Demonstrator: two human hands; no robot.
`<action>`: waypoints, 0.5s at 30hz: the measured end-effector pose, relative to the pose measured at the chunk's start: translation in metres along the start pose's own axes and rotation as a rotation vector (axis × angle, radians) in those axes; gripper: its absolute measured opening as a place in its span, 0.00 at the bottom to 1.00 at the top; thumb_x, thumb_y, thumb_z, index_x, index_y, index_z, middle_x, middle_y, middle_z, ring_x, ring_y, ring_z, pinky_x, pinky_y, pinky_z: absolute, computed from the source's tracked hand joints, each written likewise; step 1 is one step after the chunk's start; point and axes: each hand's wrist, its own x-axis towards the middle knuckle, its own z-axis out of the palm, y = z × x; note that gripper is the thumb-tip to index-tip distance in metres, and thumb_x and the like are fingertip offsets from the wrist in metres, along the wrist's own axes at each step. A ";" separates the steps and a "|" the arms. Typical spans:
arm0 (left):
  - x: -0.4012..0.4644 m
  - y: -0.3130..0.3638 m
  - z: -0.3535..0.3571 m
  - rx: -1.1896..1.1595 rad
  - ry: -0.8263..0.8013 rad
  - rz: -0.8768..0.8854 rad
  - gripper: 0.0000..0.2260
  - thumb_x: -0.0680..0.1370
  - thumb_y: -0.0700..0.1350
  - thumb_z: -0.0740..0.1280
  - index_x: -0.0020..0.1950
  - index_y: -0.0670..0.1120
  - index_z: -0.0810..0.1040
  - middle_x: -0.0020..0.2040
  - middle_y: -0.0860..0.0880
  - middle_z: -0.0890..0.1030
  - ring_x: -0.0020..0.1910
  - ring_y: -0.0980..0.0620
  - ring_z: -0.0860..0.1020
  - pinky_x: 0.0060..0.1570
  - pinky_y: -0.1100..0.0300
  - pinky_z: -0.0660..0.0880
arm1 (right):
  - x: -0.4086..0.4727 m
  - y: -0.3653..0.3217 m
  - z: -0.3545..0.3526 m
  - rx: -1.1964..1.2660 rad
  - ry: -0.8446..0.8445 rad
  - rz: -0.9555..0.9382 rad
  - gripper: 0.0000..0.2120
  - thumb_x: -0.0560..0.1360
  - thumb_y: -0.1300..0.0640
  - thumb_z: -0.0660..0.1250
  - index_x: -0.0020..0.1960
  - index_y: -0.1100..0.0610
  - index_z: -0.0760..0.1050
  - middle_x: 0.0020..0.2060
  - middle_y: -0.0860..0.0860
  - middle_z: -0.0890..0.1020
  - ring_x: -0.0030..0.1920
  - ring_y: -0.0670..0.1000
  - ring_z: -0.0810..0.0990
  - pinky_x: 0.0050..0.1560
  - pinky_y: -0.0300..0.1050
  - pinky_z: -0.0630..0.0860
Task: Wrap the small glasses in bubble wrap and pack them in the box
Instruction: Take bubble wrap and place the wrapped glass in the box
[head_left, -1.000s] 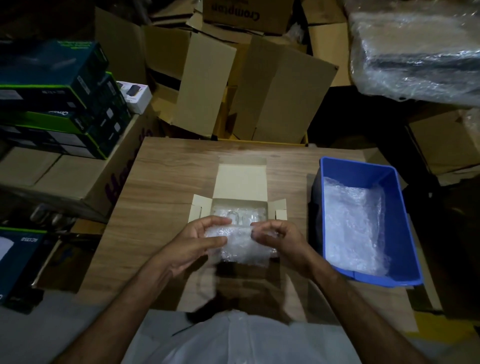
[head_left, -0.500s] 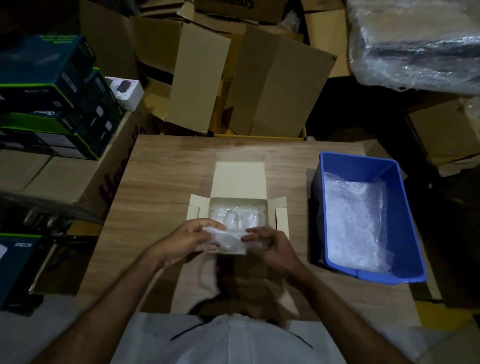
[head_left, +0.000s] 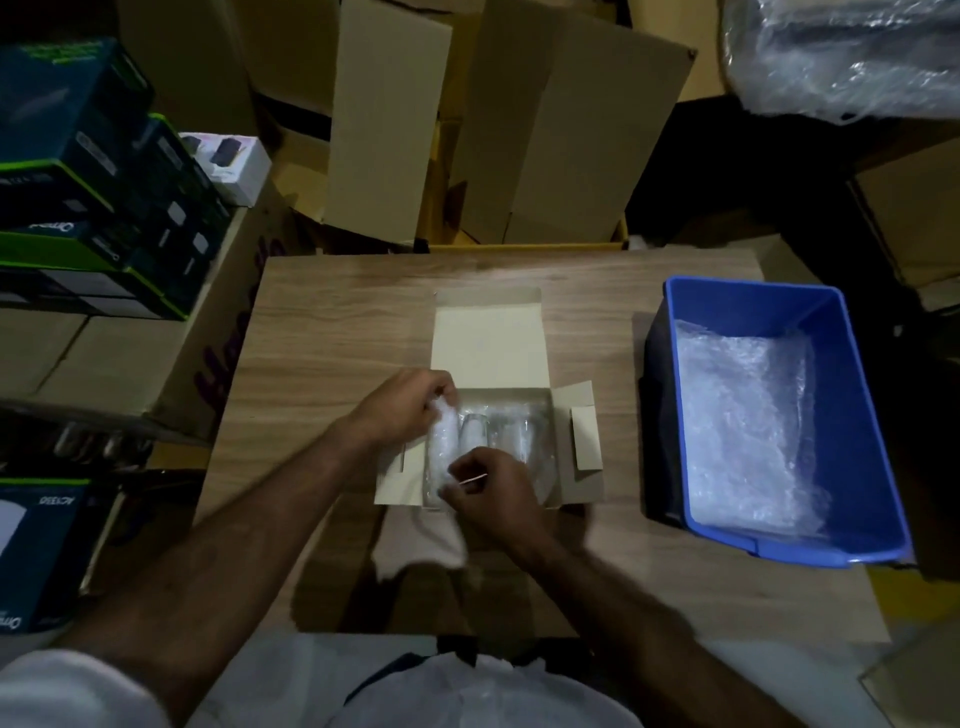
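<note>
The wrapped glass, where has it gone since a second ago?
Both hands carried the bubble-wrapped glass forward from above the table's near edge into the left end of the open cardboard box. Left hand and right hand keep their grip. Blue bin unmoved.

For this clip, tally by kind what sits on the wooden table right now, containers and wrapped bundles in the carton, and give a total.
Open cardboard carton: 1
Blue plastic bin, bubble wrap inside: 1
Bubble-wrapped bundles in the carton: 3, one at its left side gripped by the left hand and right hand, two already lying beside it
Total: 5
</note>
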 end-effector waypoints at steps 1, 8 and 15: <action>0.004 -0.003 0.004 0.065 -0.007 0.016 0.14 0.74 0.34 0.69 0.53 0.52 0.81 0.52 0.52 0.82 0.50 0.54 0.79 0.48 0.57 0.78 | 0.001 0.000 0.004 -0.035 -0.007 -0.005 0.12 0.74 0.56 0.76 0.56 0.55 0.82 0.50 0.48 0.86 0.46 0.42 0.85 0.51 0.41 0.83; 0.005 -0.004 0.027 0.404 0.131 0.142 0.09 0.73 0.40 0.74 0.52 0.48 0.84 0.51 0.48 0.76 0.53 0.46 0.73 0.52 0.53 0.69 | 0.004 0.008 0.021 -0.299 -0.031 -0.093 0.11 0.78 0.54 0.68 0.58 0.54 0.84 0.52 0.52 0.84 0.49 0.48 0.83 0.53 0.47 0.81; -0.026 -0.008 0.026 0.274 0.080 0.013 0.27 0.71 0.61 0.73 0.69 0.56 0.77 0.71 0.54 0.71 0.67 0.50 0.65 0.63 0.51 0.60 | 0.008 0.019 -0.016 -0.350 0.122 -0.101 0.13 0.77 0.53 0.72 0.60 0.52 0.80 0.59 0.49 0.80 0.55 0.45 0.78 0.56 0.41 0.78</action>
